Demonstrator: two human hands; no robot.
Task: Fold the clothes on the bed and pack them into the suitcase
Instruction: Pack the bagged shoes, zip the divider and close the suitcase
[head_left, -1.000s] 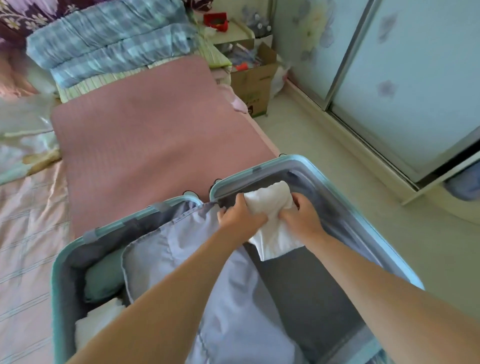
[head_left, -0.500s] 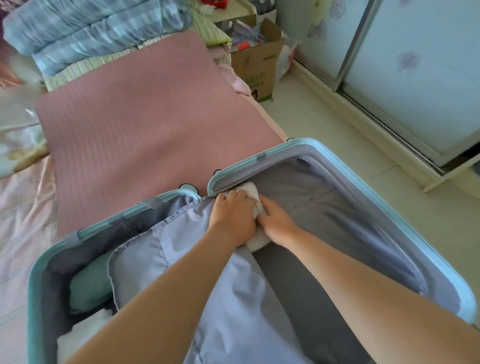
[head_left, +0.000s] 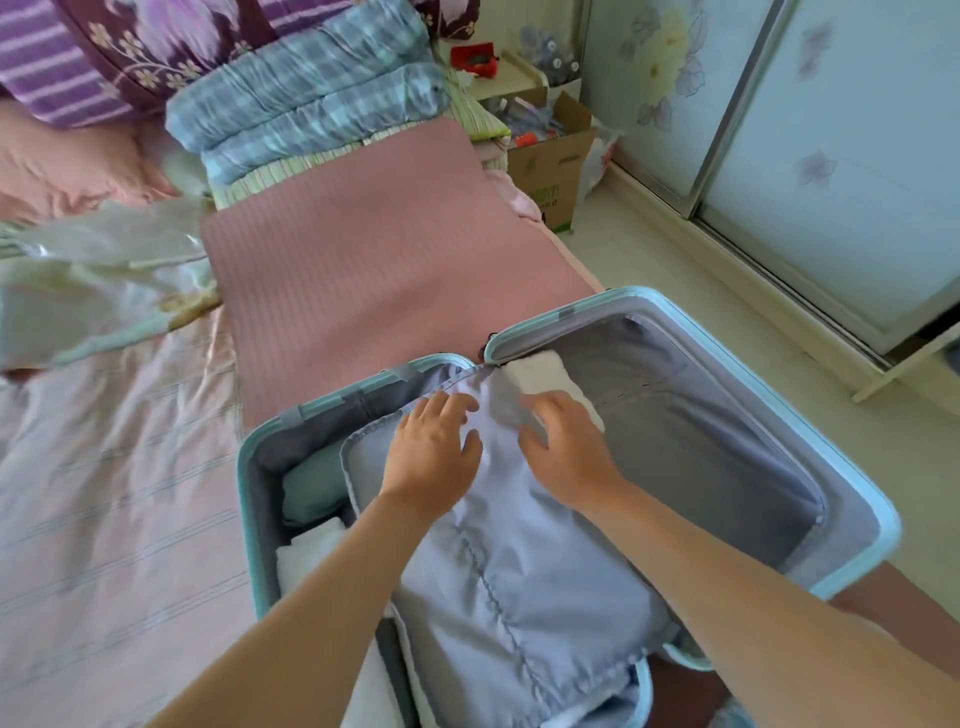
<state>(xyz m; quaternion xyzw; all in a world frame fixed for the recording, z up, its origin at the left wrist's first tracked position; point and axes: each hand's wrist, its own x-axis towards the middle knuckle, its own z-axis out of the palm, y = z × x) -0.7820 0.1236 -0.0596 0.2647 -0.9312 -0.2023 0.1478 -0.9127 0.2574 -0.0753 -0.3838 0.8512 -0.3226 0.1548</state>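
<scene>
The folded white cloth (head_left: 537, 376) now lies released in the far corner of the open pale-blue hard-shell suitcase (head_left: 857, 499). The left hand (head_left: 434, 449) and right hand (head_left: 563, 449), loose-fingered, hold nothing; this item looks packed.

Smooth plastic suitcase (head_left: 857, 499), matt cloth divider (head_left: 519, 571), fluffy white garment (head_left: 540, 375).

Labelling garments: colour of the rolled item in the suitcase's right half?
The rolled item is white; head view shows it best.

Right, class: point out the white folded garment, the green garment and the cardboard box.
white folded garment (head_left: 540, 374), head view, its top face.
green garment (head_left: 311, 488), head view, its visible middle.
cardboard box (head_left: 556, 166), head view, its front side.
</scene>
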